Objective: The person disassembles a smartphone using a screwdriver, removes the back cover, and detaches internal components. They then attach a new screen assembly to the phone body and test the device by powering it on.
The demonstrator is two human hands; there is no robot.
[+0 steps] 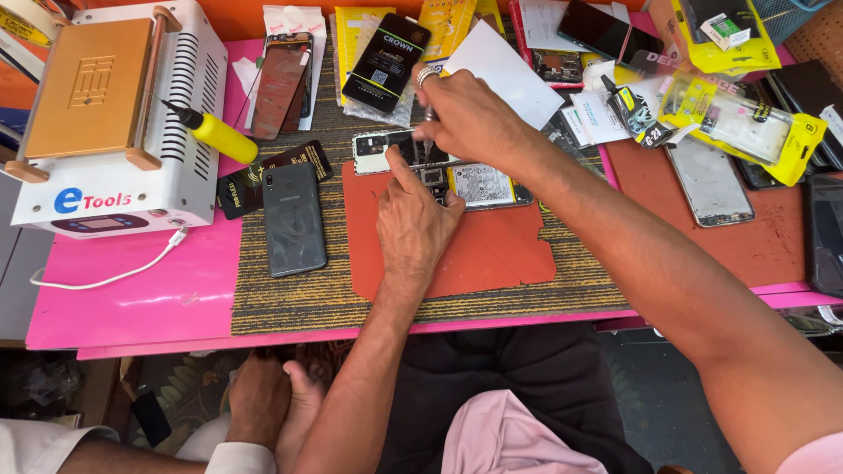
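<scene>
An opened phone [485,186] with its back off lies crosswise at the top of a red mat [492,254]; its circuit parts are exposed. My left hand [414,226] rests on the phone's middle, index finger stretched onto it and thumb against its lower edge. My right hand [470,118], with a ring on one finger, hovers over the phone's left part and pinches a thin metal tool [430,114] that points down into it. The tool's tip is hidden behind my fingers.
A white machine [189,105] with a tan top plate stands at the left, a yellow nozzle bottle [224,136] beside it. A dark grey phone [294,219] lies on the woven mat [290,298]. Phone panels and yellow packets [746,123] crowd the right. Another person's hands [263,404] show below the pink table [132,298].
</scene>
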